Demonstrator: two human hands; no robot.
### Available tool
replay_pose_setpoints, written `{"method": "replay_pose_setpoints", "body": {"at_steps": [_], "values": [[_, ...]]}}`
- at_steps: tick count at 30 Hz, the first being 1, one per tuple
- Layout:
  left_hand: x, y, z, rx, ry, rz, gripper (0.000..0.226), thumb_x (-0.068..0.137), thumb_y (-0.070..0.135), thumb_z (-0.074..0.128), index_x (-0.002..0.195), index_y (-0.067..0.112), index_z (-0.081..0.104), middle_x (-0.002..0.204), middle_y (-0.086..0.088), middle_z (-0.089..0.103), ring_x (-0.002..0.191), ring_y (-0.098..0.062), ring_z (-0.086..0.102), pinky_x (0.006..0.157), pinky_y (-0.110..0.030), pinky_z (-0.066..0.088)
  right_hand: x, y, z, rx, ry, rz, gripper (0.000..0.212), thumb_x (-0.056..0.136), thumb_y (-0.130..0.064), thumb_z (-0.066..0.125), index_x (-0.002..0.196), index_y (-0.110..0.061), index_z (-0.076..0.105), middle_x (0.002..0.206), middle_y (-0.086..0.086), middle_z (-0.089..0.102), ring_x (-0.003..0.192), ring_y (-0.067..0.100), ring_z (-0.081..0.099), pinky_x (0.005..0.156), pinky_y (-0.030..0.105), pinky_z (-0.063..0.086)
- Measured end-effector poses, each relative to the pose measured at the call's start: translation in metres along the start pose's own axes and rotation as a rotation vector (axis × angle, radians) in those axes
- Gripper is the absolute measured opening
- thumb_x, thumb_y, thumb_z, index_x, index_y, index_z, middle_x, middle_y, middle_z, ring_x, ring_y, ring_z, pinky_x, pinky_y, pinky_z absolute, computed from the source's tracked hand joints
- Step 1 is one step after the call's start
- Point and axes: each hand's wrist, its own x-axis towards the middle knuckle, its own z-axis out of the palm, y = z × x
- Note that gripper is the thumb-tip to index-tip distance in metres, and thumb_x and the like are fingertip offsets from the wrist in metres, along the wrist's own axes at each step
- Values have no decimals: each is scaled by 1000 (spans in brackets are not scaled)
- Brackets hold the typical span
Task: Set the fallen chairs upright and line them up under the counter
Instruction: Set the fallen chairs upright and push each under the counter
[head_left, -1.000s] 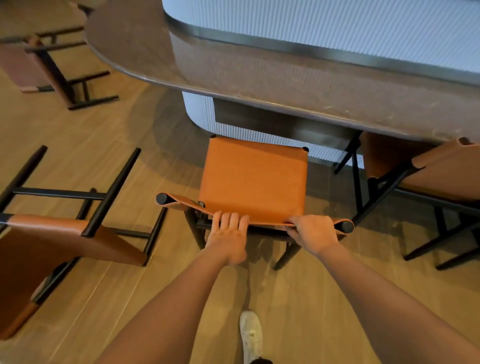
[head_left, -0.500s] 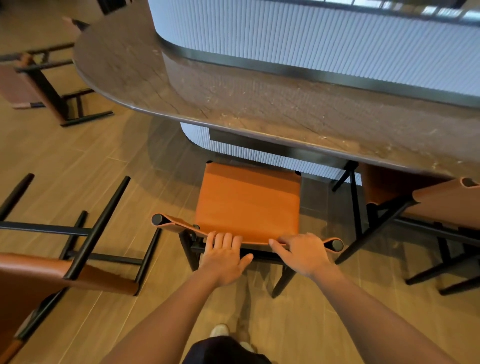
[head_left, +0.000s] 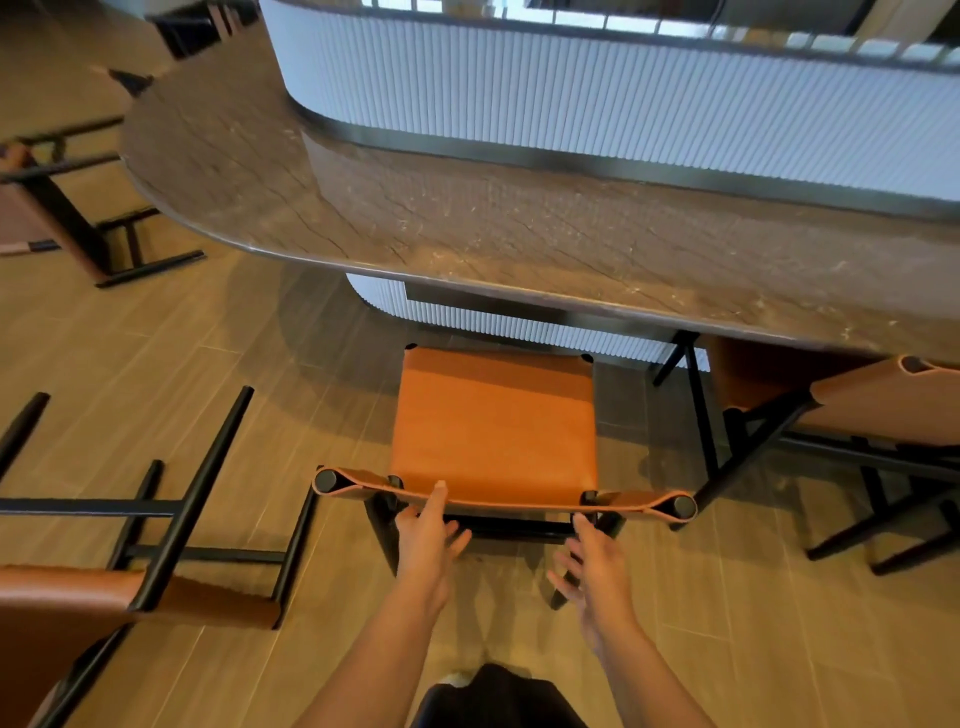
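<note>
Standing upright at the counter's (head_left: 519, 228) edge, the orange chair (head_left: 493, 426) has its seat toward the fluted base and its backrest strap facing the person. The left hand (head_left: 426, 545) is spread open, one fingertip touching the strap's top edge and the rest loose below it, gripping nothing. The right hand (head_left: 592, 566) hangs just behind the chair's black rear frame with fingers splayed, also empty and seemingly clear of the chair. A second upright chair (head_left: 852, 405) sits tucked partly under the counter to the right. On the wooden floor (head_left: 260, 364) to the left, a fallen chair (head_left: 156, 545) lies on its side, legs pointing away, and another chair (head_left: 57, 208) stands farther off near the counter's rounded end.
</note>
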Motion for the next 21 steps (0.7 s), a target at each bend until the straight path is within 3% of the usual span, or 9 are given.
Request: {"method": "replay_pose_setpoints", "body": {"at_steps": [3,5,7,11,16,19,21], "values": [[17,15,5,-57,11,-116,63,92,30,62,145,13,31,147,-13,33,136,-40,32,99,-53,42,13,-24,15,297,-75,217,45,95,-30,60,134,-15,44,135,20,44,128,40,46,91,52,50],[25,22,4,-84,28,-188,63,92,29,62,146,14,31,150,-14,30,138,-42,28,100,-56,40,26,-36,21,426,-68,291,41,95,-26,60,130,-11,45,136,23,44,129,43,43,95,57,46],[30,31,3,-135,-10,-251,58,94,25,60,144,14,33,145,-18,37,132,-43,36,96,-57,42,39,-44,23,529,-55,342,45,95,-19,58,136,-7,42,139,24,43,129,43,43,96,61,44],[37,45,7,-249,-38,-291,42,96,9,51,137,7,41,131,-22,50,113,-43,51,77,-60,50,64,-53,22,592,-21,398,42,99,-7,42,141,-7,39,141,22,43,130,47,39,83,74,39],[44,61,20,-227,-4,-314,39,95,-3,42,133,6,43,131,-22,48,118,-43,49,88,-60,47,86,-59,26,572,40,402,40,96,-2,38,136,-4,43,138,24,45,126,53,40,53,77,41],[45,70,28,-198,1,-308,35,93,-8,40,126,3,47,132,-23,47,119,-43,47,89,-59,47,92,-66,32,523,62,358,37,95,-3,40,132,-2,44,136,24,47,124,55,41,49,74,44],[49,83,38,-183,-27,-300,19,94,-6,43,110,1,51,129,-22,47,121,-42,46,91,-59,47,98,-82,40,506,58,330,38,95,-2,38,133,0,42,138,25,46,127,56,36,49,75,43]]}}
